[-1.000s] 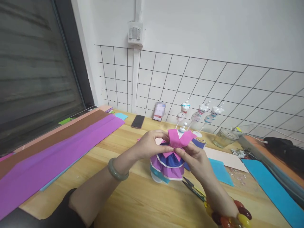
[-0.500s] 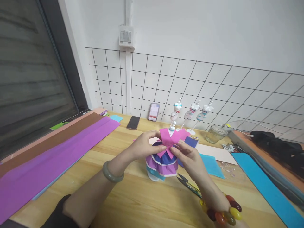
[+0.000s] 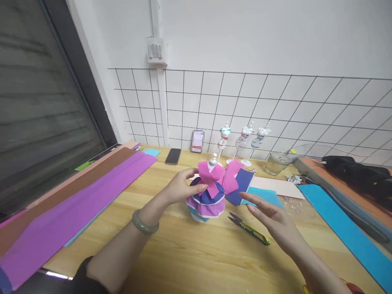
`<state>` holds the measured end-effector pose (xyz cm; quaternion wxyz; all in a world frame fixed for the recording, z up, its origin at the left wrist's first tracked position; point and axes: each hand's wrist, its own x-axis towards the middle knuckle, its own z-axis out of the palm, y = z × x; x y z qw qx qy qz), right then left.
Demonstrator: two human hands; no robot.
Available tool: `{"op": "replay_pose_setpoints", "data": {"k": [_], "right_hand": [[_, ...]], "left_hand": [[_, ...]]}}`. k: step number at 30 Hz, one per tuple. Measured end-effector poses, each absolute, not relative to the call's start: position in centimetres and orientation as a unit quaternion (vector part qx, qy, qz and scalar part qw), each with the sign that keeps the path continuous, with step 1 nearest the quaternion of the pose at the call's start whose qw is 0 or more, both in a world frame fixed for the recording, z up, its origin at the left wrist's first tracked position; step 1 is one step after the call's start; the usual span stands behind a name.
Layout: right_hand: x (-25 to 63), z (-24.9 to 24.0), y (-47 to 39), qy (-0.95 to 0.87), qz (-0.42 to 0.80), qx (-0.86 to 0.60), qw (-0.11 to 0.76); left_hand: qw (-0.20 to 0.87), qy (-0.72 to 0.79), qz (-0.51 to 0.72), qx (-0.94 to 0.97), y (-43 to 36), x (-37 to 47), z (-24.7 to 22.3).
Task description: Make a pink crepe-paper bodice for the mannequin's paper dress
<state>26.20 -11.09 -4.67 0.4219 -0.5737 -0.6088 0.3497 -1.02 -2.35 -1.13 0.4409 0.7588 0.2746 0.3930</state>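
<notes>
A small white mannequin [image 3: 213, 159] stands on the table in a layered skirt [image 3: 208, 209] of dark blue, purple and teal with white edging. Pink paper strips [image 3: 211, 179] cross over its front at the chest. My left hand [image 3: 183, 185] grips the dressed mannequin at the waist, thumb in front and fingers partly hidden behind. To the right, my right hand [image 3: 269, 212] is off the mannequin, its fingers stretched out and holding nothing. Thread snips [image 3: 249, 229] lie on the table beneath it. Behind the skirt are another pink piece [image 3: 230, 179] and a dark blue sheet [image 3: 240, 188].
Long purple paper [image 3: 92, 212] and brown paper lie along the left. Three small mannequins [image 3: 244, 139] stand at the back beside a glass jar [image 3: 278, 163]. A phone [image 3: 173, 156] lies flat; another leans on the wall. Blue paper [image 3: 343, 232] stretches along the right.
My right hand has let go of the pink strips and moved right, opening its fingers. My left hand still holds the mannequin. The snips now show fully.
</notes>
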Motion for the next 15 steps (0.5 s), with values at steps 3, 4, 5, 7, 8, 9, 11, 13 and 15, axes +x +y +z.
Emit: {"op": "replay_pose_setpoints", "data": {"k": [3,4,5,7,8,9,11,13,15], "right_hand": [[26.5,-5.1,-12.0,-0.606,0.360,-0.580,0.408],[26.5,-5.3,-12.3,-0.600,0.358,-0.580,0.419],[26.4,-5.5,-12.5,-0.592,0.356,-0.580,0.432],[26.3,-5.8,-13.0,-0.574,0.353,-0.581,0.457],[26.2,-5.9,-13.2,-0.567,0.353,-0.581,0.465],[26.2,-5.9,-13.5,-0.561,0.356,-0.582,0.468],[26.2,-6.0,-13.9,-0.553,0.361,-0.586,0.470],[26.3,-6.1,-14.2,-0.551,0.363,-0.591,0.464],[26.5,-6.3,-14.5,-0.552,0.357,-0.602,0.453]], "left_hand": [[0.450,0.264,0.396,0.756,-2.6,-1.2,-1.5],[0.449,0.265,0.397,0.755,-2.6,-1.3,-1.7],[0.449,0.268,0.397,0.755,-2.7,-1.4,-1.8],[0.448,0.276,0.394,0.754,-2.8,-1.5,-1.9],[0.449,0.279,0.393,0.753,-2.8,-1.5,-1.9],[0.451,0.279,0.394,0.751,-2.9,-1.6,-2.0],[0.457,0.276,0.396,0.747,-3.1,-1.6,-2.0],[0.462,0.275,0.398,0.744,-3.3,-1.7,-1.9],[0.463,0.277,0.396,0.743,-3.5,-1.9,-1.9]]}}
